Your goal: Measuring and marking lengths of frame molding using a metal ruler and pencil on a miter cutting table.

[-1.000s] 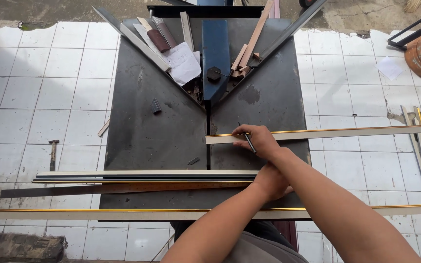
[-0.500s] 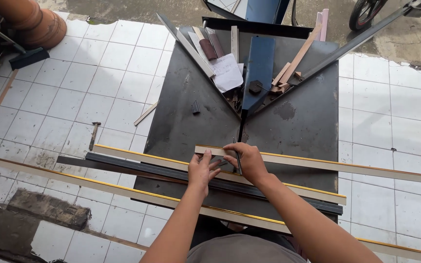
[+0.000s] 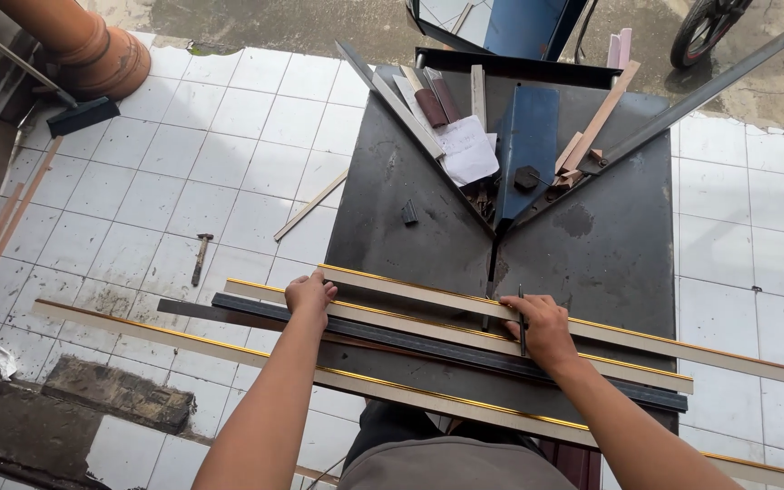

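Observation:
My left hand (image 3: pixel 310 296) grips the left part of a long cream moulding strip with a gold edge (image 3: pixel 428 296) that lies across the dark metal table (image 3: pixel 610 254). My right hand (image 3: pixel 539 327) rests on the same strip further right and holds a dark pencil (image 3: pixel 521 319) upright against it. More cream strips (image 3: pixel 183 336) and a dark strip (image 3: pixel 392 334) lie alongside, nearer to me, overhanging the table on the left.
A V-shaped metal fence (image 3: pixel 410 113) and a blue blade housing (image 3: pixel 524 145) sit at the table's far side, with papers and wood offcuts (image 3: pixel 465 145). A hammer (image 3: pixel 200 259) lies on the white tiled floor. A clay pipe (image 3: pixel 93 50) stands at the far left.
My left hand has slid left along the strip, away from my right hand. The camera view has shifted, showing more floor on the left.

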